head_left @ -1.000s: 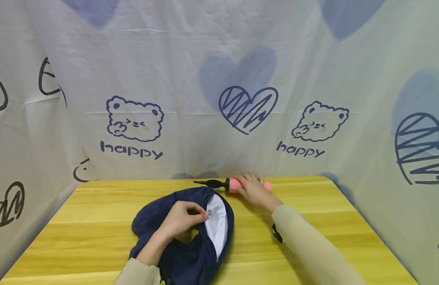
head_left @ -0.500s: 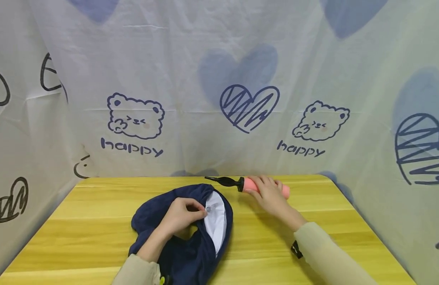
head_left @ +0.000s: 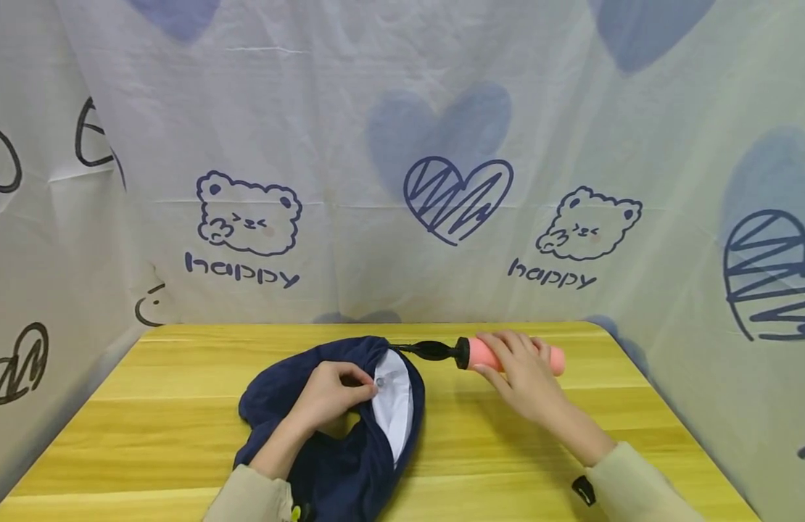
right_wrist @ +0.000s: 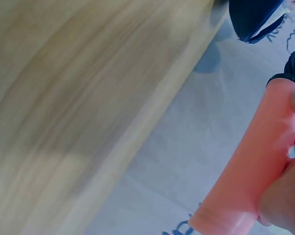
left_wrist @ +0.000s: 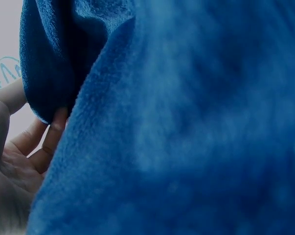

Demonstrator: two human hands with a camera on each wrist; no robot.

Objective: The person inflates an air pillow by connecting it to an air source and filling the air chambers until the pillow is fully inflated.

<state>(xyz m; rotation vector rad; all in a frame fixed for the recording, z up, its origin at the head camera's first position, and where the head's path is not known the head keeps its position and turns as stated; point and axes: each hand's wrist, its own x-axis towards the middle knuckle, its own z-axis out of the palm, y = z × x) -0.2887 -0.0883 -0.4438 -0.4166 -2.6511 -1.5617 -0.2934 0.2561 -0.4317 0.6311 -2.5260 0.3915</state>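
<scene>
A navy plush U-shaped neck pillow [head_left: 278, 391] lies on the table, its cover parted over a white inner lining [head_left: 397, 424]. On that lining sits a small clear round valve [head_left: 379, 382]. My left hand [head_left: 333, 395] pinches at the lining's edge beside the valve; in the left wrist view blue plush [left_wrist: 152, 137] hides most of its fingers. With my right hand [head_left: 525, 377] I grip the pink barrel of a hand air pump [head_left: 482, 355]. Its black nozzle [head_left: 431, 351] points left, the tip close to the pillow's upper edge; whether they touch I cannot tell.
The wood-grain table [head_left: 507, 464] ends at a printed cloth backdrop [head_left: 350, 239], with more cloth along both sides. A black strap-like piece [head_left: 583, 491] shows beside my right sleeve. A small yellow-green and black item [head_left: 298, 513] sits by the left cuff.
My right hand has drawn the pump to the right and slightly nearer, off the table's back edge. The left hand keeps its pinch, and the pillow has barely shifted.
</scene>
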